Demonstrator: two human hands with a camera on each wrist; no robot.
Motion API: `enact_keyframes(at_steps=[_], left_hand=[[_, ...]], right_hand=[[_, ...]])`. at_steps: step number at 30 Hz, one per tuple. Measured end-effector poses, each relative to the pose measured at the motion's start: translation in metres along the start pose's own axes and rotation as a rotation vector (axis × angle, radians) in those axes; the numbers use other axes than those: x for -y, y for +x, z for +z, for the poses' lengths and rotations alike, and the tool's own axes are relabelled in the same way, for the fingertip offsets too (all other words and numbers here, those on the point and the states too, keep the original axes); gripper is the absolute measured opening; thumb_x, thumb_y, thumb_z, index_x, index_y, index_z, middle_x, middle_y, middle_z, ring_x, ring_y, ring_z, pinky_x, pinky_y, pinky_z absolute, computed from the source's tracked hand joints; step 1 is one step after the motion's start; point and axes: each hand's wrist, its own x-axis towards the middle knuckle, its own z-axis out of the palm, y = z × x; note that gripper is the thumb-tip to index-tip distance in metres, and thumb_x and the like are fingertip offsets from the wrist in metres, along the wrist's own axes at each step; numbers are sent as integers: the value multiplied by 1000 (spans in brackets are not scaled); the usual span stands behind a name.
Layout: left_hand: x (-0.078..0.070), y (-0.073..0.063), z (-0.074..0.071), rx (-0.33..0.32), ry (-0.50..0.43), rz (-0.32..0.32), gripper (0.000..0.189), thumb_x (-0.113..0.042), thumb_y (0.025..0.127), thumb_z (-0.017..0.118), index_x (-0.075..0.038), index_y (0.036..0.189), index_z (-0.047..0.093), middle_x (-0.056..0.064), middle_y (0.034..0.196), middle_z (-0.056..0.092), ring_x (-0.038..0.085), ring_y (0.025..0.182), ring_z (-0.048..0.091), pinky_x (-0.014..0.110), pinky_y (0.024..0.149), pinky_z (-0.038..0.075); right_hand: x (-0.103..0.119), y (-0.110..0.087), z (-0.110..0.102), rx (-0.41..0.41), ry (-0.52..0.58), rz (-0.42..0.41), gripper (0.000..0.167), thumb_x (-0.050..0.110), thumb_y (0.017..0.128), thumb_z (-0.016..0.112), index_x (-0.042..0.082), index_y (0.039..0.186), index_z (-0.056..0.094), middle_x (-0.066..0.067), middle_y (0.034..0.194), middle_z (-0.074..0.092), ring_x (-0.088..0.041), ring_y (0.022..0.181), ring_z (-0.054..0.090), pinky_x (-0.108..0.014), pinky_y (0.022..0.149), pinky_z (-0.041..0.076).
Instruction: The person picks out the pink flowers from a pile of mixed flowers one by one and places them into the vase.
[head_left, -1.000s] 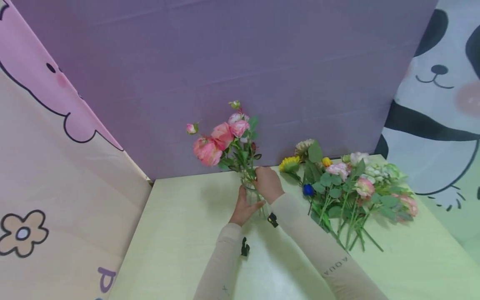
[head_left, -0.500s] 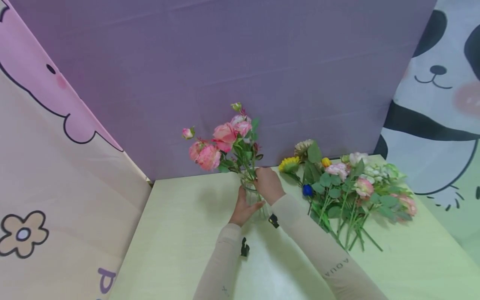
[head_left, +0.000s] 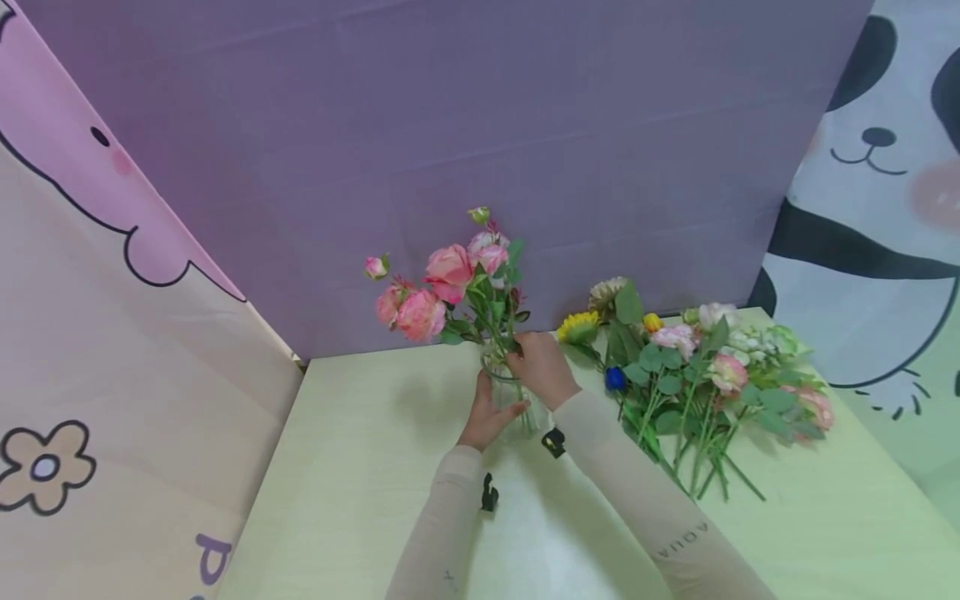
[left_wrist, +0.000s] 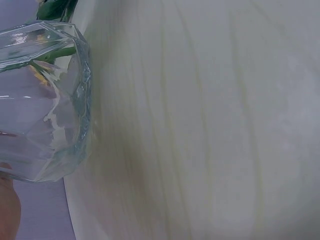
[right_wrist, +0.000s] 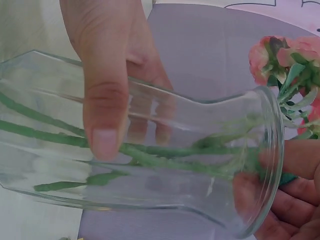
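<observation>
A clear glass vase (head_left: 507, 398) stands on the table with pink flowers (head_left: 448, 279) leaning left above its mouth. My left hand (head_left: 487, 417) grips the vase around its side; in the right wrist view its thumb crosses the glass in front of the green stems (right_wrist: 45, 135). At the rim, my right hand (head_left: 543, 367) pinches a flower stem, and some of its fingers (right_wrist: 247, 192) show through the glass at the mouth. The left wrist view catches the vase's base (left_wrist: 50, 110) and a bit of the left hand (left_wrist: 7, 210).
Right of the vase lies a loose pile of flowers (head_left: 705, 383) with stems toward me, including a yellow sunflower (head_left: 579, 328) and a blue bud (head_left: 615, 379). A purple backdrop (head_left: 525, 150) rises behind the table (head_left: 337, 467); a printed panel (head_left: 135, 375) borders the left.
The pink flower heads turned and dropped slightly, and the right-hand blooms shifted a little right. My right hand and forearm moved slightly right. The left hand stays on the vase.
</observation>
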Motion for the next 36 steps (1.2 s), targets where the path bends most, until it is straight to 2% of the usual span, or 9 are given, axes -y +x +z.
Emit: enact_keyframes(at_steps=[3, 6, 11, 16, 22, 25, 29, 32, 36], left_hand=[[1, 1, 0, -1, 7, 16, 107, -35, 79, 74, -9, 151, 0, 16, 157, 6, 33, 143, 9, 53, 115, 12], [0, 1, 0, -4, 8, 30, 106, -35, 78, 75, -10, 151, 2, 16, 157, 7, 32, 143, 9, 52, 115, 12], [0, 2, 0, -14, -1, 43, 105, -32, 78, 76, -9, 151, 4, 16, 157, 9, 31, 143, 10, 51, 116, 11], [-6, 0, -1, -5, 0, 43, 100, -27, 80, 75, -13, 151, 6, 12, 157, 11, 28, 144, 10, 51, 116, 11], [-28, -13, -4, 6, -20, 101, 92, -16, 81, 73, -7, 148, 12, 20, 154, 16, 37, 142, 13, 57, 114, 12], [-18, -10, -2, -10, 2, 125, 90, -19, 83, 72, -8, 148, 12, 21, 153, 17, 40, 141, 14, 59, 112, 14], [-3, -3, 1, -24, 13, 106, 92, -26, 81, 74, -13, 149, 13, 18, 154, 18, 37, 141, 15, 58, 113, 14], [-1, -1, 2, -23, -9, 75, 95, -27, 78, 77, -15, 149, 14, 14, 155, 18, 33, 143, 14, 54, 114, 13], [1, 1, 2, -20, -2, 73, 97, -29, 78, 77, -17, 149, 13, 13, 156, 16, 31, 143, 13, 53, 115, 12]], right_hand=[[-5, -2, 1, -23, 35, -32, 14, 4, 87, 60, 5, 73, 57, -7, 63, 58, -16, 54, 50, -28, 49, 42], [-8, -4, -1, -59, 86, -56, 7, 6, 88, 60, 0, 85, 63, -11, 74, 65, -21, 63, 60, -32, 56, 51], [-10, -9, -7, -118, 224, -17, 24, 8, 90, 60, -3, 111, 64, -16, 96, 69, -28, 84, 67, -39, 74, 57], [-22, -12, -13, -191, 255, 8, 21, 7, 90, 61, -1, 108, 65, -16, 97, 69, -28, 86, 66, -39, 75, 57], [-38, -17, -21, -241, 308, 99, 22, 11, 91, 62, -1, 109, 65, -17, 99, 68, -29, 89, 65, -41, 77, 56], [-46, -20, -25, -287, 314, 115, 22, 10, 89, 64, -2, 107, 65, -18, 96, 69, -30, 87, 66, -42, 76, 56], [-58, -23, -30, -351, 304, 140, 22, 5, 86, 65, -5, 106, 65, -20, 93, 69, -32, 84, 66, -42, 74, 56], [-68, -27, -34, -379, 309, 168, 22, 3, 85, 65, -6, 106, 64, -21, 94, 68, -32, 85, 65, -37, 73, 55], [-80, -33, -39, -386, 343, 220, 24, 4, 87, 64, -5, 108, 64, -21, 98, 68, -31, 87, 64, -33, 73, 54]])
